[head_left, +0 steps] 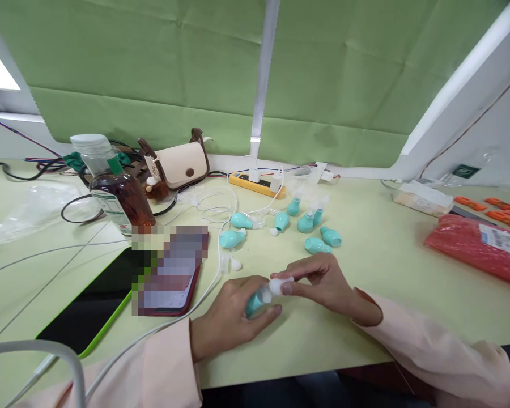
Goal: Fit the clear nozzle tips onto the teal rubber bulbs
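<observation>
Low over the table's near side, my left hand point(233, 309) is wrapped round a teal squeeze bulb point(254, 306) with a clear neck. My right hand point(323, 283) pinches a white cap point(279, 285) between thumb and fingers, right at the end of that neck. Whether the cap is seated on it I cannot tell. Beyond my hands lie several more teal bulbs; one bulb point(317, 245) is on its side, and another bulb point(293, 207) stands upright at the back. A small loose white cap point(236, 264) rests left of my hands beside a clear piece point(225, 263).
Left are a dark phone with green edge point(97, 300), a red-cased phone point(174, 272), a bottle of brown liquid point(119, 198) and a cream handbag point(181, 164). White cables and a yellow power strip point(257, 185) lie behind. A red package point(471, 243) lies right.
</observation>
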A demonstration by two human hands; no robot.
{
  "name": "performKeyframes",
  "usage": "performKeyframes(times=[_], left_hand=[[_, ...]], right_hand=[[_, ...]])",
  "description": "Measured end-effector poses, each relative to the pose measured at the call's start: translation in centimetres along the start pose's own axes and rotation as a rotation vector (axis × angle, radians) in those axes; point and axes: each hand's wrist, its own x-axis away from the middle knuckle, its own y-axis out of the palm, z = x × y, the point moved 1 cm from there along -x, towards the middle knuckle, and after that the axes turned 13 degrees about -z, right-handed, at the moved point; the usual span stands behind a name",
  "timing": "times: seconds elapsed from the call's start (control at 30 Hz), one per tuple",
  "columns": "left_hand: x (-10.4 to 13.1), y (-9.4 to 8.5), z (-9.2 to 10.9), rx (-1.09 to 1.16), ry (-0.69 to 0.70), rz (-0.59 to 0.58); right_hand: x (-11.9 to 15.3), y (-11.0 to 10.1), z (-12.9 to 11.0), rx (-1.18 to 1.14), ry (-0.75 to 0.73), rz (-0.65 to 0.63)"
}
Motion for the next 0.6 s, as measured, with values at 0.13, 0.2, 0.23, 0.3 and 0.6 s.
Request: performKeyframes(times=[0.13, 0.2, 0.23, 0.3, 0.6], left_hand=[[0.3, -0.5, 0.0, 0.036, 0.034, 0.029], [0.4, -0.6, 0.0, 0.034, 0.024, 0.043], [0.4, -0.6, 0.0, 0.035, 0.02, 0.047], [0.3, -0.4, 0.0, 0.037, 0.02, 0.051], [0.0, -0.2, -0.1, 0.014, 0.054, 0.082]], right_hand=[[0.8, -4.0, -2.4, 0.092, -0.03, 0.356], [1.5, -7.0, -3.7, 0.224, -0.056, 0.512], [1.8, -8.6, -4.2, 0.289, -0.056, 0.582], [2.4, -11.7, -4.5, 0.445, 0.004, 0.737], [2.4, -20.7, 1.0, 0.892, 0.327, 0.837]])
